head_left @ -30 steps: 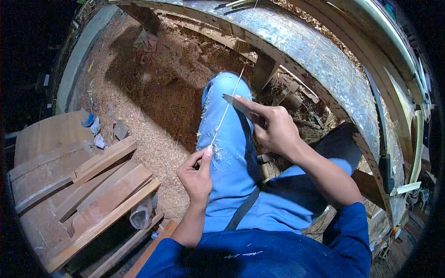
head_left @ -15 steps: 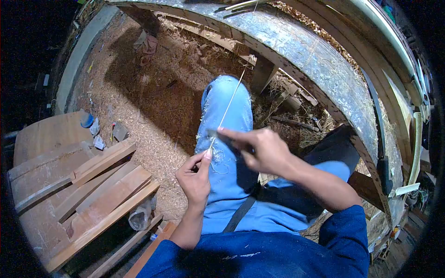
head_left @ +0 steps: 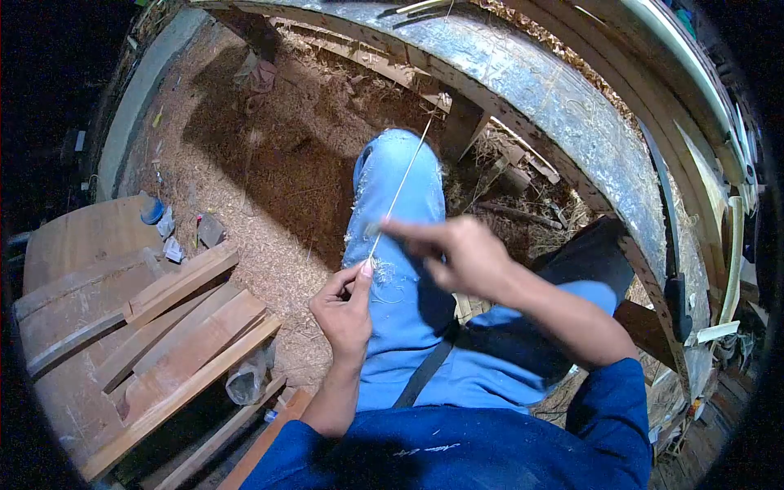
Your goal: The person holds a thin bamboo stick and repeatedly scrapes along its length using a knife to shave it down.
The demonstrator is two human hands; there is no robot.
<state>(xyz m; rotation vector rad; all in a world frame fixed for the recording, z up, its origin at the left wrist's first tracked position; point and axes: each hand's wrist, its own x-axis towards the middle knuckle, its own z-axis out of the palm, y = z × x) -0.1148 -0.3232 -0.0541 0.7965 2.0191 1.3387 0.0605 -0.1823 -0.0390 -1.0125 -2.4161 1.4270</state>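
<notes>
A thin pale strip (head_left: pixel 406 177) runs along the blue trouser leg (head_left: pixel 398 155) and past the knee. My left hand (head_left: pixel 343 309) pinches its near end between thumb and fingers. Closed round a knife, my right hand (head_left: pixel 464 255) has its index fingertip against the strip, a little beyond my left hand. The knife's blade (head_left: pixel 373 229) is smeared by motion and lies across the strip; the handle is hidden in the hand. Fine curled shavings (head_left: pixel 382 273) lie on the trouser leg beside my left fingertips.
Wooden boards (head_left: pixel 196 351) are stacked at the left, near a blue-capped item (head_left: pixel 152 211). Shavings cover the floor (head_left: pixel 269 269). A curved, worn bench top (head_left: pixel 523 77) arcs from the top to the right, with a long dark blade-like tool (head_left: pixel 676 269) on it.
My right hand has come down the strip with the knife, from above the thigh to near my left hand. My left hand has stayed almost in place.
</notes>
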